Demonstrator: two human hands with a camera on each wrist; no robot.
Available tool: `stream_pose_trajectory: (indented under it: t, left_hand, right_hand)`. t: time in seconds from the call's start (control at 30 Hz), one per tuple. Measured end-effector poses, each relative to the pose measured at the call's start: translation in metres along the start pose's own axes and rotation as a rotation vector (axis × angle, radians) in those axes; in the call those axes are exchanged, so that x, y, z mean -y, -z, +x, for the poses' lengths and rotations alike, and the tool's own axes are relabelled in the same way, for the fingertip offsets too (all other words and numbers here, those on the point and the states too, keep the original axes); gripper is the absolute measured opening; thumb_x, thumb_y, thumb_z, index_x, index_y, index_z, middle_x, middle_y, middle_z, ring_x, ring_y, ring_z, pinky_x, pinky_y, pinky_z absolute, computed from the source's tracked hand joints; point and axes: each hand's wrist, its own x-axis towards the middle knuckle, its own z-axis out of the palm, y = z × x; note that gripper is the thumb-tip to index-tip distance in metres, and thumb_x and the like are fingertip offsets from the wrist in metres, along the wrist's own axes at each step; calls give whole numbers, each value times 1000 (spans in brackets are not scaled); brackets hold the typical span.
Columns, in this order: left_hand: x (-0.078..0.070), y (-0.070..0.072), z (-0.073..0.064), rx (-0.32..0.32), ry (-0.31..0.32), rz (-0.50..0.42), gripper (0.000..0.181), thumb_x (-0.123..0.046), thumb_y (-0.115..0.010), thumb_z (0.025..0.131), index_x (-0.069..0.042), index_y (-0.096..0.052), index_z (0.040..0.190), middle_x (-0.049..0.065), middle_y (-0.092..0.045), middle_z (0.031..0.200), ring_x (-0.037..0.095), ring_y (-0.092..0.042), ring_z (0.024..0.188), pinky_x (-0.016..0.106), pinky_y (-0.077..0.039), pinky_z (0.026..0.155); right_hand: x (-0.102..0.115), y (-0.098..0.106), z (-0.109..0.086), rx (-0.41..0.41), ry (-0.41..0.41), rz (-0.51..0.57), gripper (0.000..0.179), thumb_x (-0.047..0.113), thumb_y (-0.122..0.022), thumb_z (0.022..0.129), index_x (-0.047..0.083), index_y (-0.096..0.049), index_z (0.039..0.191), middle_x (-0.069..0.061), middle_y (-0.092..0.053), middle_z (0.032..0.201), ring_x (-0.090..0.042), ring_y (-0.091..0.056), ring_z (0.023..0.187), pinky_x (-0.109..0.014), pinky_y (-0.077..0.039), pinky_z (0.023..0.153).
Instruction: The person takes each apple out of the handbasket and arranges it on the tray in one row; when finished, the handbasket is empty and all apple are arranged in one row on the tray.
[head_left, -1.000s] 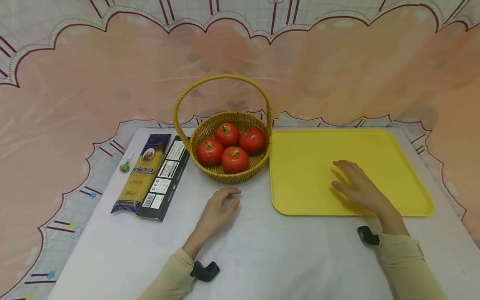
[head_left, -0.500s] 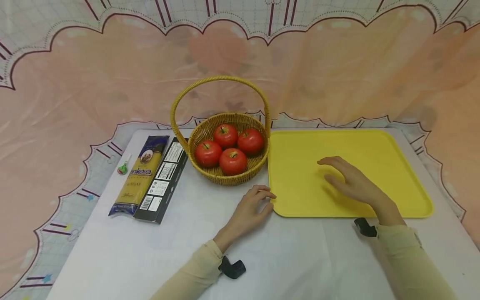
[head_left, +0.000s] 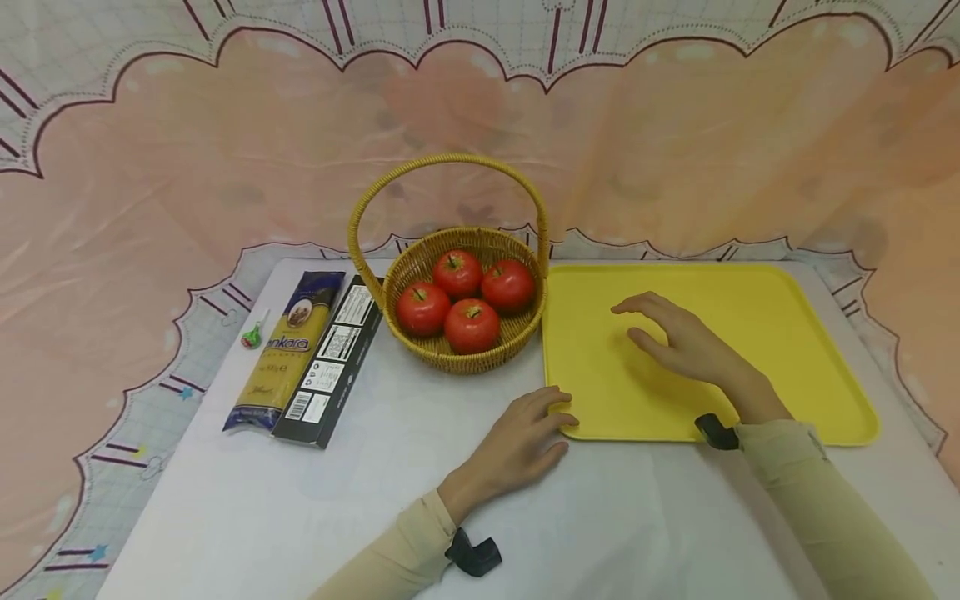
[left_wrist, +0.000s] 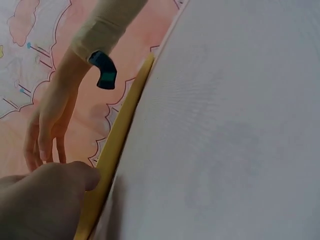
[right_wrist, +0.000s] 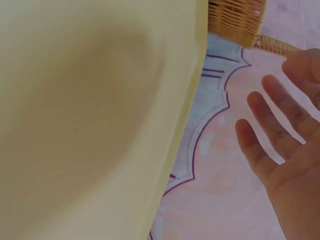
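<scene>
Head view: tray [head_left: 776,333] near the desk's [head_left: 592,533] far right corner.
Left hand [head_left: 521,442] lay at its edge, right hand [head_left: 692,346] hovered above, both loosely spread; a level two-sided grip seemed best.

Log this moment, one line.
left hand: at near-left corner of tray | right hand: above tray, empty | basket: four red fruits

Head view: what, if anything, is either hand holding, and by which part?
Nothing, it seems: the left hand reaches over a corner of the yellow tray without visibly gripping it, and the right hand hovers above the tray.
</scene>
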Motion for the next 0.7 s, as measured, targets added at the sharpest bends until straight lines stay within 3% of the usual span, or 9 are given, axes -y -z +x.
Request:
stream_pose_trajectory:
  t: [0.2, 0.47, 0.7]
  left_hand:
    - [-2, -5, 1, -5, -56, 20, 25, -20, -66, 86, -20, -63, 111, 0, -54, 125, 16, -45, 125, 41, -29, 114]
    - [-2, -8, -2, 22, -37, 25, 28, -16, -63, 87, -16, -65, 115, -4, -56, 110, 12, -51, 112, 36, -26, 116]
    - [0, -7, -3, 27, -55, -17, 30, -15, -62, 89, -13, -65, 119, -3, -54, 107, 10, -49, 107, 21, -42, 95]
  right_hand:
    - [3, -1, 13, 2, 21, -7, 33, 12, -58, 93, 14, -53, 126, -3, -54, 127, -23, -50, 120, -46, -43, 97]
    - [14, -5, 35, 28, 65, -4, 31, 14, -57, 94, 13, -54, 125, -5, -55, 126, -25, -49, 122, -47, -41, 100]
    - [23, -10, 56, 37, 120, -22, 29, 14, -56, 94, 11, -56, 123, -4, -56, 124, -23, -50, 120, -46, -41, 101]
